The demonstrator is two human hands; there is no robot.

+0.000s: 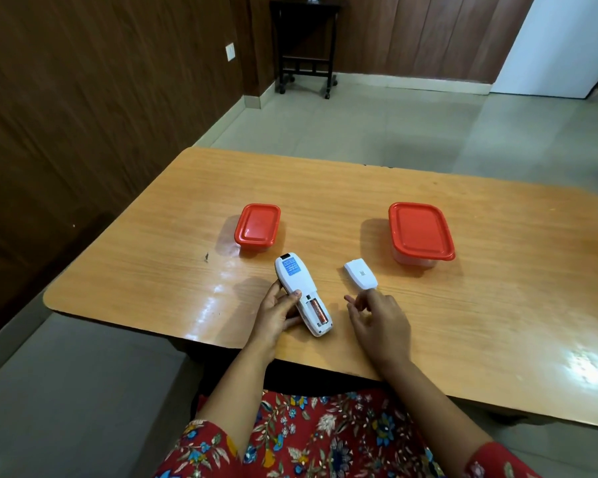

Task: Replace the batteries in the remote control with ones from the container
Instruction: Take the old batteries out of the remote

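The lids (258, 224) of both containers hide what lies inside; the larger one (420, 232) shows only a clear wall below its rim. The print on the remote's (301, 293) blue label is too small to read, and so is the code on the loose cover (360, 273). The left hand (277, 313) hides the remote's left edge; its fingers beneath cannot be seen. The right hand's (382, 322) fingers hide the cover's near end. The counter's (463, 305) right end runs past the picture's edge. The far side table (304, 46) is cut off at the top.
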